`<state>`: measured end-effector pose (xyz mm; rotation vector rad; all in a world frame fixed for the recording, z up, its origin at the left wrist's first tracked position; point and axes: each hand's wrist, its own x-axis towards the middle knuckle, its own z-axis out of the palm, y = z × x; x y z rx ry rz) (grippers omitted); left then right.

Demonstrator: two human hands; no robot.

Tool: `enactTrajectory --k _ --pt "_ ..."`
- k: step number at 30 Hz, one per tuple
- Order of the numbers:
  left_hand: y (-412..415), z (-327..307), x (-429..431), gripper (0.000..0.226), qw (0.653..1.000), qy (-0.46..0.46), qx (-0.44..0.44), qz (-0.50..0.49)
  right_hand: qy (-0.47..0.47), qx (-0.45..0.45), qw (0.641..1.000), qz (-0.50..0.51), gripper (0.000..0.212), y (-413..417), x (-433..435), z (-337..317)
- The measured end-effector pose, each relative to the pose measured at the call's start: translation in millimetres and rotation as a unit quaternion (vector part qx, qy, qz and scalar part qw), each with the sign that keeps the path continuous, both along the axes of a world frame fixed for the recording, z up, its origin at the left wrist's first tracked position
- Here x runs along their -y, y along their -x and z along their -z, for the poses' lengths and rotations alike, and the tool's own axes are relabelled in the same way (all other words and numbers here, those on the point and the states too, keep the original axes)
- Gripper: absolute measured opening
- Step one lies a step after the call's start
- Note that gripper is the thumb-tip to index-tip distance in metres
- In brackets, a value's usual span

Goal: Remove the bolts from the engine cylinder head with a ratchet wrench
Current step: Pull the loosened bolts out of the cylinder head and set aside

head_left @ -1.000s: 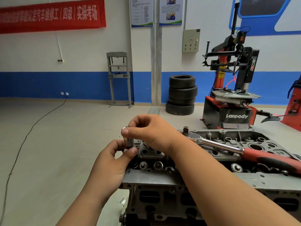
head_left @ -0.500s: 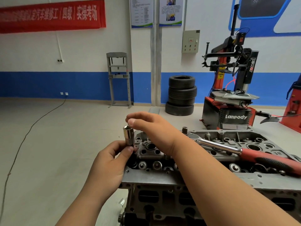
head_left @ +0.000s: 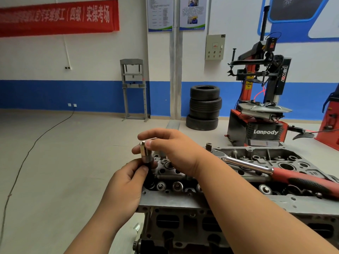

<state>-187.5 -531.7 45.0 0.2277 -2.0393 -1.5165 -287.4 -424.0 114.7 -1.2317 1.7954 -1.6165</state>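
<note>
Chrome-plated and cylindrical, a short steel socket (head_left: 145, 152) is held upright between two bare hands. Its top is pinched by the thumb and curled fingers of the right hand (head_left: 172, 153), which reaches in from the lower right. A dark stub directly beneath it is pinched by the thumb and forefinger of the left hand (head_left: 126, 186). Whether that stub is a bolt or an adapter cannot be told. The two-handed hold is judged to serve either pulling socket and stub apart or steadying them over a hole.

Just below and to the right of both hands sits the grey cast-metal engine cylinder head (head_left: 174, 200), its top face dotted with round bores and valve parts. Which fittings are the bolts cannot be made out.

Behind the right wrist, apart from both hands, a ratchet wrench with a chrome shaft and a red-and-black grip (head_left: 266, 169) is laid across the cylinder head. Its square drive points up, bare. This placement is judged to leave both hands free for the socket.

Far beyond the right hand, a red-and-black tyre changer (head_left: 264, 107) is marked "Lanpody" on its base and "power" on its column. High above the left hand, a red wall banner (head_left: 58, 17) carries white Chinese characters ending "实操考场". Two wall posters (head_left: 176, 13) are too small to be read.
</note>
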Motion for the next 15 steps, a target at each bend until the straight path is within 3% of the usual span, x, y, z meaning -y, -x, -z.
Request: enactTrajectory --k 4,9,15 --pt "1.0 0.4 1.3 0.034 1.0 -0.015 -0.011 -0.004 -0.005 0.027 1.0 -0.009 0.027 0.6 1.3 0.3" --pt "1.2 1.1 3.2 0.018 0.999 -0.008 -0.018 -0.04 -0.031 -0.078 0.995 0.056 0.017 -1.3 1.7 1.2" --pt "-1.4 -1.4 0.4 0.012 0.998 0.002 -0.015 -0.064 -0.014 -0.086 0.995 0.053 0.014 -0.8 0.7 -0.1"
